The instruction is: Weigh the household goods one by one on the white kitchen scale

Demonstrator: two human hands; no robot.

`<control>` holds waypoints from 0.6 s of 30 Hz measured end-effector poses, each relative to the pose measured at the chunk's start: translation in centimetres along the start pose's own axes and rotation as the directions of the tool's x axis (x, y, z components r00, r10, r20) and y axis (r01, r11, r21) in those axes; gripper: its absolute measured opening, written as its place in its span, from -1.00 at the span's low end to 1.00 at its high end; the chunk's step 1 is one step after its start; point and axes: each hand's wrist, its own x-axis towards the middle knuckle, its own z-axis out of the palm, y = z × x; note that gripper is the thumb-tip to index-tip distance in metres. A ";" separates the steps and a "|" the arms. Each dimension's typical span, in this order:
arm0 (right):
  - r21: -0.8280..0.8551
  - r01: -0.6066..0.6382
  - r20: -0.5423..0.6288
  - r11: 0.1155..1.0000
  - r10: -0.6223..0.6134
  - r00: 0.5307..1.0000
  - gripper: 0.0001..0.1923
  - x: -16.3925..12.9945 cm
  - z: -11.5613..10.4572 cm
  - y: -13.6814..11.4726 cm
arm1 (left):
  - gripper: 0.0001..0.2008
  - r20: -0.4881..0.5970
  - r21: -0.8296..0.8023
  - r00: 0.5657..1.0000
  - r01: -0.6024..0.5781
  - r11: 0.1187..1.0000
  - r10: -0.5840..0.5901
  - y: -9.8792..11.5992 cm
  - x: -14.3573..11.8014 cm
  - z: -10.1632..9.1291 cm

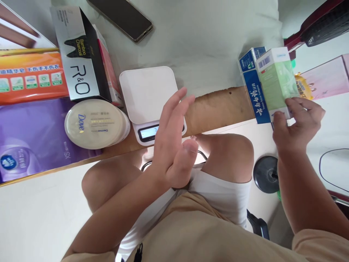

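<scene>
scale display [149, 131]: half hidden by left hand [171, 145] | phone [120, 16]: cut off by top edge

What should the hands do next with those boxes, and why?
Probably bring the green box from the right hand over to the white scale: its platform is bare, and the open left hand hovers in front of its display.

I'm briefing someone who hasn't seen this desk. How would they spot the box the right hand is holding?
Start at the white kitchen scale in the middle of the wooden desk, then look to the desk's right end. There the right hand grips two upright boxes together: it's the pale green box with a white top, in front of the dark blue box.
</scene>
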 end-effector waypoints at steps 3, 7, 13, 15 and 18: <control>-0.008 0.036 -0.013 0.999 -0.036 0.999 -0.47 0.0 0.4 0.4 | -0.36 -0.019 0.025 0.999 -0.031 0.999 0.032 -0.4 0.0 0.1; -0.019 0.068 -0.007 0.997 -0.068 0.998 -0.45 0.0 0.6 0.5 | -0.31 -0.016 0.068 0.992 -0.128 0.990 0.129 -1.4 -0.1 0.2; 0.058 0.312 -0.055 0.948 -0.309 0.949 -0.26 1.5 -1.4 -2.0 | -0.35 -0.023 0.069 0.986 -0.164 0.984 0.166 -1.1 0.1 0.2; 0.100 0.394 -0.126 0.913 -0.382 0.916 -0.30 2.4 -1.7 -4.3 | -0.36 -0.024 0.104 0.988 -0.146 0.984 0.149 -0.5 0.3 0.1; 0.257 0.346 -0.210 0.902 -0.298 0.931 -0.39 3.4 -0.6 -9.8 | -0.36 -0.080 0.107 0.983 -0.155 0.982 0.164 0.5 1.1 -0.9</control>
